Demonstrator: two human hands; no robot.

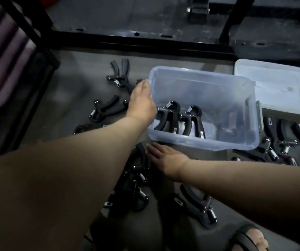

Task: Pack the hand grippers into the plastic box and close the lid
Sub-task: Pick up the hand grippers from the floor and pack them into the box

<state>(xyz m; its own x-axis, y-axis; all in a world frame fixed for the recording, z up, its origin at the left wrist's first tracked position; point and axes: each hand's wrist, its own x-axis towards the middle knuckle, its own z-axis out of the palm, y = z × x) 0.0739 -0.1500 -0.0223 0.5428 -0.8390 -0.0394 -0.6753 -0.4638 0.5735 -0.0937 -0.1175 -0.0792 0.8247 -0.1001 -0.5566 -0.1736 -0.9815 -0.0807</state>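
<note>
Plastic box [190,144], lid [275,87] lying beside; two hand grippers [170,116] inside, handle tags unreadable. Left hand [142,100] straight-fingered against box wall; right hand [165,156] flat, holding nothing

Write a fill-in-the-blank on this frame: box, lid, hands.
1. Two grippers sit inside the ___.
2. The lid lies to the ___ of the box.
3. The hand on the box's left end is the ___ one.
4. The right hand holds ___.
Missing: box; right; left; nothing.
</note>
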